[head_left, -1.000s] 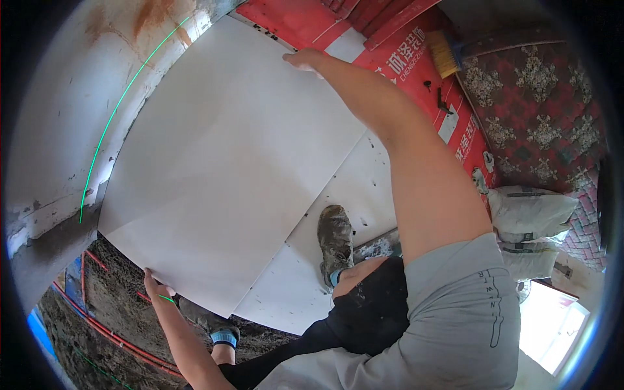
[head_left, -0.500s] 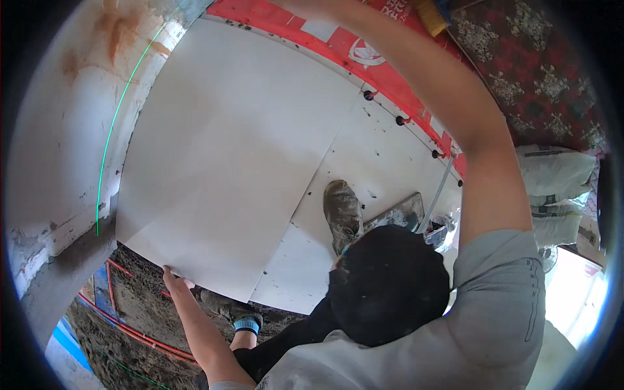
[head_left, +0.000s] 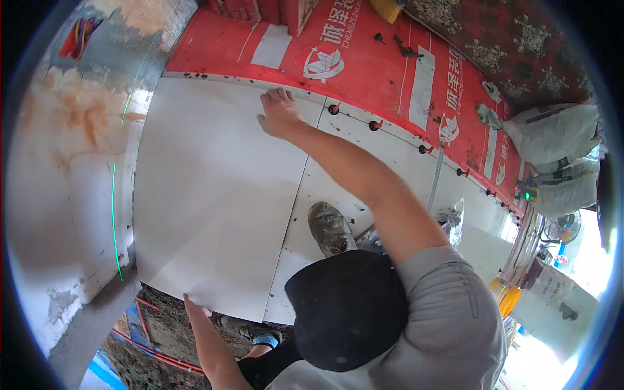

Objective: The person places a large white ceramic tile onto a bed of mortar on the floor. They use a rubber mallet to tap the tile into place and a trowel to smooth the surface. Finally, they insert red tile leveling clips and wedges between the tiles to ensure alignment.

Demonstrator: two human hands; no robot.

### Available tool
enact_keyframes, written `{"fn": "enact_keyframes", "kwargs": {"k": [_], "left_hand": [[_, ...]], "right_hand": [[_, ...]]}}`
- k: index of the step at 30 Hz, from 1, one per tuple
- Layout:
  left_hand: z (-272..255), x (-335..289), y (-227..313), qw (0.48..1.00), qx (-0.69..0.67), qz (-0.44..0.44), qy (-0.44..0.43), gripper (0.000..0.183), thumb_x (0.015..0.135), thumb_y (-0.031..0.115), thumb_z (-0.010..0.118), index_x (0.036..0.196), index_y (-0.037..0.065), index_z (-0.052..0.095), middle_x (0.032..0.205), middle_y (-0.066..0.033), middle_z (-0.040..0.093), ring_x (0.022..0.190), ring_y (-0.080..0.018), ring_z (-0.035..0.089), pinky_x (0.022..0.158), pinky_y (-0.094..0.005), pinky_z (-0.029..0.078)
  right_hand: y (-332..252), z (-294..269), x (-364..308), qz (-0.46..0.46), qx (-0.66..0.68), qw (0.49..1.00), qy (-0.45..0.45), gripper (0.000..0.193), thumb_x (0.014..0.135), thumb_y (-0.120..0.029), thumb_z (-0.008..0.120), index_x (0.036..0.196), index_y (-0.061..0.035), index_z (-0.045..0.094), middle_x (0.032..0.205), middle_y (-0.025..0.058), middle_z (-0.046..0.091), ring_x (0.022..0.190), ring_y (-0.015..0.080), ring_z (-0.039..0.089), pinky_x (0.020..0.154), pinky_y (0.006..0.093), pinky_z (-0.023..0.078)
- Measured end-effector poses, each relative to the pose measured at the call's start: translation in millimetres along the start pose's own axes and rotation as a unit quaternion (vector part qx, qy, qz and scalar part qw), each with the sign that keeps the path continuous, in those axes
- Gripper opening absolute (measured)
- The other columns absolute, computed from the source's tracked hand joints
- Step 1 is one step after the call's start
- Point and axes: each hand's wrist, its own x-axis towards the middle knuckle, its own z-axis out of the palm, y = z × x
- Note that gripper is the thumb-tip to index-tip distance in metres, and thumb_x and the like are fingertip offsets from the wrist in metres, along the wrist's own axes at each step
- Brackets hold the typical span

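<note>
A large white tile [head_left: 208, 195] lies flat along the wall side, its long seam against the neighbouring white tile [head_left: 370, 156]. At its near edge my left hand [head_left: 195, 307] touches the rim, one finger stretched over it and the thumb apart. My right hand [head_left: 279, 114] rests on the tile close to its far edge, thumb out and fingers a little bent, holding nothing. Several dark round tile levelers with red tops [head_left: 376, 125] line the far seam. My muddy shoe [head_left: 328, 227] stands on the neighbouring tile. My cap and right arm hide part of the floor.
Red protective sheeting [head_left: 383, 78] covers the floor beyond. Dark mortar [head_left: 156, 325] with red pipes [head_left: 162, 356] lies at the near left. A silver strip [head_left: 437, 179] crosses the tiles. White sacks [head_left: 552, 133] sit at right. A green line [head_left: 116, 221] runs down the wall [head_left: 71, 162].
My right hand has come back from the far edge, over the red sheeting, onto the tile. My left hand keeps to the near edge. The view has shifted, showing more of the red sheeting.
</note>
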Motion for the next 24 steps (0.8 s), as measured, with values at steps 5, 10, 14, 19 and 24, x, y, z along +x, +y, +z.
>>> {"fn": "enact_keyframes", "kwargs": {"k": [5,10,14,19,24], "left_hand": [[33.1,-18.2,-6.2,0.992,0.123,0.032,-0.005,0.079,0.086,0.08,0.043,0.14,0.023,0.049,0.144,-0.0049,0.051,0.133,-0.0301,0.045,0.104,-0.058,0.032],[31.8,-47.3,-3.3,0.984,0.173,0.036,0.034,0.083,0.083,0.082,0.049,0.14,0.021,0.05,0.14,-0.0061,0.054,0.129,-0.0307,0.049,0.101,-0.0564,0.037],[38.6,-44.6,-7.7,0.982,0.174,0.039,0.061,0.082,0.083,0.08,0.052,0.14,0.02,0.051,0.141,-0.0074,0.054,0.131,-0.0314,0.047,0.104,-0.0559,0.036],[14.2,-30.9,-18.1,0.981,0.167,0.096,-0.027,0.08,0.091,0.07,0.049,0.144,0.01,0.047,0.148,-0.0097,0.048,0.136,-0.0323,0.043,0.112,-0.056,0.03],[41.6,-27.1,-15.2,0.944,0.202,0.254,0.065,0.077,0.091,0.054,0.065,0.138,-0.005,0.05,0.136,-0.0192,0.058,0.122,-0.0345,0.058,0.102,-0.0466,0.046]], "right_hand": [[41.2,9.8,14.9,0.081,0.018,0.995,0.061,0.049,0.085,-0.037,0.066,0.116,0.0003,0.058,0.115,0.0187,0.056,0.115,0.0347,0.048,0.101,0.0478,0.037],[42.4,15.8,15.5,0.061,0.016,0.995,0.08,0.048,0.089,-0.038,0.061,0.114,0.003,0.058,0.114,0.0187,0.056,0.114,0.0335,0.049,0.098,0.047,0.038],[50.6,11.1,9.9,0.058,0.025,0.997,0.052,0.046,0.091,-0.037,0.058,0.114,0.0028,0.057,0.115,0.0193,0.056,0.113,0.0346,0.049,0.099,0.0474,0.038],[38.4,18.2,16.5,0.063,0.047,0.996,0.033,0.046,0.093,-0.037,0.056,0.118,0.002,0.057,0.118,0.0211,0.056,0.117,0.0364,0.048,0.101,0.0488,0.037],[75.7,53.9,22.4,0.065,-0.008,0.995,0.069,0.052,0.094,-0.04,0.056,0.133,-0.0056,0.05,0.134,0.0222,0.05,0.13,0.0414,0.043,0.106,0.056,0.035]]}}
